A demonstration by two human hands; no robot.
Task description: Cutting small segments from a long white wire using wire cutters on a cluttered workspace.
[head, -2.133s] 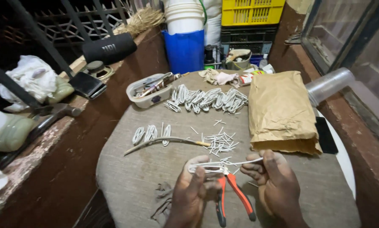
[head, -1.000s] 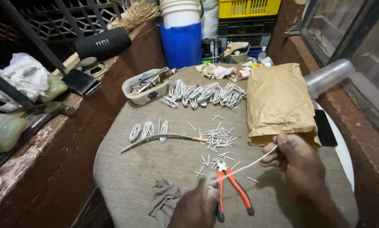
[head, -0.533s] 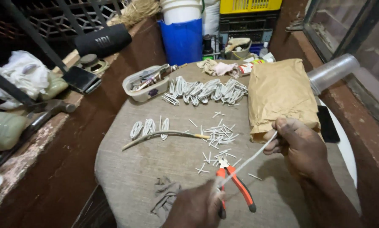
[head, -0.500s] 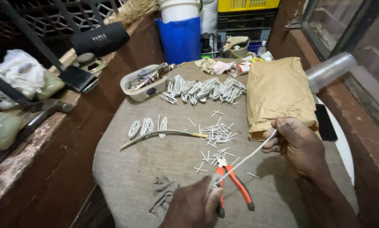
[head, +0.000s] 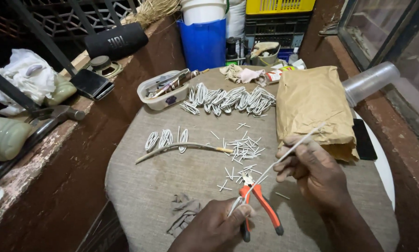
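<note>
My left hand pinches the near end of a thin white wire low in the view, just left of the orange-handled pliers lying on the cloth. My right hand grips the same wire further along, and its free end reaches up over the brown paper bag. The wire runs taut between both hands. Short cut white wire pieces lie scattered just beyond the pliers.
A grey cloth covers the round table. Coiled white wire loops lie in a row at the back, a few more by a long stick. A white tub, blue bucket, dark phone and clear cups stand around.
My right hand moved up and right, drawing the white wire out straight from my left hand. The pliers, held at first, now lie on the cloth.
</note>
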